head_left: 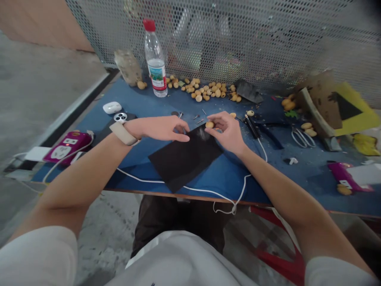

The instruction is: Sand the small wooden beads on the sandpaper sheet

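Observation:
A black rectangular sheet (187, 159) lies at an angle on the blue table (143, 107). Over its right upper part, my right hand (228, 131) pinches a small round tan piece (209, 124) between thumb and fingertips. Beneath that piece, the sheet shows a pale, dusty patch. My left hand (166, 128) is at the sheet's upper left edge, its thumb and fingers apart with nothing visible between them. Small metal bits (199, 121) lie just beyond the sheet, between my hands.
Many tan round pieces (212, 90) lie along the mesh panel, near a bottle (156, 71). A black pen-like tool (252, 126), pliers (272, 137) and scissors (302, 137) are at right. A white cable (143, 180) crosses the front. A phone (120, 117) is at left.

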Available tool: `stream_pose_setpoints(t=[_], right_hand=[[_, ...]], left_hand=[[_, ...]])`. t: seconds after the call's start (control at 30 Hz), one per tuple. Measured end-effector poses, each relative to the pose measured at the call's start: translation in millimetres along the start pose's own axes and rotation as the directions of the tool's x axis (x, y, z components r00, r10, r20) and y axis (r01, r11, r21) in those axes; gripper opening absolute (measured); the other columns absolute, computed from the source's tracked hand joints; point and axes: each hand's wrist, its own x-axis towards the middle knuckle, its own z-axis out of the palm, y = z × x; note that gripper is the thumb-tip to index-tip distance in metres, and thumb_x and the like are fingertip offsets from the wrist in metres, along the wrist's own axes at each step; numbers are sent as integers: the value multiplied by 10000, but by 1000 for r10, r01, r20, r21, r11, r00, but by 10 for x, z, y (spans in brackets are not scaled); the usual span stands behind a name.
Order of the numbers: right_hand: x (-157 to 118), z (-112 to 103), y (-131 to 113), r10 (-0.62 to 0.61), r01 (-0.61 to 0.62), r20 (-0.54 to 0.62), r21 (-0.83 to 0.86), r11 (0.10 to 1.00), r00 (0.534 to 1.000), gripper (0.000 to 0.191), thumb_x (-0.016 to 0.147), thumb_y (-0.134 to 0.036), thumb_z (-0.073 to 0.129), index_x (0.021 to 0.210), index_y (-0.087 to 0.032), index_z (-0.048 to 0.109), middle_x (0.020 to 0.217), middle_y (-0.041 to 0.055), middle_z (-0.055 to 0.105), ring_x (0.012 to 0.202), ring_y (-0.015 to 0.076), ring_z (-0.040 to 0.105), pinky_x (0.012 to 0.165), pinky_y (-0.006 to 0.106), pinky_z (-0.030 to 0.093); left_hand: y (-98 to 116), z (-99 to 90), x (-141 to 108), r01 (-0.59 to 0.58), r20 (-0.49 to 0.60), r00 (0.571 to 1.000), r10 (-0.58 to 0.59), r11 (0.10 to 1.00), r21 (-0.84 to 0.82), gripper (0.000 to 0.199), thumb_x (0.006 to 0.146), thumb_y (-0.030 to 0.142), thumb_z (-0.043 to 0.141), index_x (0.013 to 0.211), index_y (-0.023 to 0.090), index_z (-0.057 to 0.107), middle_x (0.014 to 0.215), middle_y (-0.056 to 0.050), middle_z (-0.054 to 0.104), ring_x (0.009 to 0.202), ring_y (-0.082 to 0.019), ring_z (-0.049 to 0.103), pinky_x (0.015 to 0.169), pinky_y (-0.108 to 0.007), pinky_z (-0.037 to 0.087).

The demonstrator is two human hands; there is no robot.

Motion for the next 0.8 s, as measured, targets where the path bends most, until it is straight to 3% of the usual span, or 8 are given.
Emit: stream_pose_setpoints(t=[0.07, 0.13, 0.23, 0.33, 0.53, 0.67, 0.8], right_hand=[[0, -17, -18, -35, 34, -19, -16, 999, 999, 446, 984, -567, 954, 1319, -292, 849, 1305, 89, 825, 1099, 275, 854, 1095, 499, 759], [-8, -16, -37, -61, 60, -28, -22, 998, 998, 457, 997, -592, 950, 1326, -291, 852, 1307, 92, 823, 1116, 281, 859, 1122, 513, 751], [-31, 14, -57, -65, 65, -37, 11, 998, 997, 455, 1008, -621, 942, 1304, -288, 849, 1290, 96, 847, 1108, 290, 879, 1098, 516, 759], [-50, 20, -62, -78, 78, -52, -4, 997, 996, 392, 1036, -582, 920, 1273, -278, 846, 1221, 90, 884, 1062, 290, 893, 1046, 507, 771], [-56, -75, -52, -192, 182, 1, -320, 930, 981, 192, 1048, -457, 909, 1146, -294, 886, 1171, 82, 905, 948, 291, 864, 961, 509, 776], [-59, -67, -24, -258, 249, 23, -355, 901, 966, 176, 1081, -482, 900, 1145, -319, 906, 1176, 89, 912, 1050, 325, 872, 960, 514, 770], [-60, -37, 5, -286, 269, 3, -346, 899, 958, 276, 1114, -592, 883, 1183, -330, 934, 1186, 91, 911, 1073, 327, 876, 984, 522, 770]], left_hand=[[22, 47, 13, 17, 36, 999, -13, 995, -98, 443, 969, 632, 859, 1164, 240, 930, 1007, -71, 902, 776, -242, 793, 780, -334, 594], [56, 157, 60, -12, -46, 999, 3, 983, -184, 409, 995, 592, 843, 1141, 218, 919, 960, -72, 879, 751, -227, 759, 768, -341, 607], [82, 384, 166, -133, -284, 957, 56, 956, -261, 345, 1000, 459, 851, 1190, 176, 900, 1129, -116, 903, 983, -247, 818, 973, -380, 668], [50, 591, 260, -169, -389, 920, 40, 937, -305, 293, 977, 338, 855, 1205, 156, 888, 1196, -136, 905, 1107, -257, 845, 1047, -393, 686], [-62, 818, 345, -94, -468, 879, -85, 933, -347, 234, 978, 229, 819, 1176, 154, 920, 1197, -134, 929, 1115, -255, 870, 984, -378, 708], [-77, 891, 365, -106, -451, 886, -102, 904, -414, 245, 985, 268, 846, 1186, 169, 945, 1253, -132, 944, 1166, -274, 883, 1056, -415, 709], [-62, 929, 370, -136, -463, 882, -90, 892, -431, 257, 980, 276, 833, 1182, 195, 971, 1265, -106, 955, 1170, -284, 894, 1070, -419, 712]])
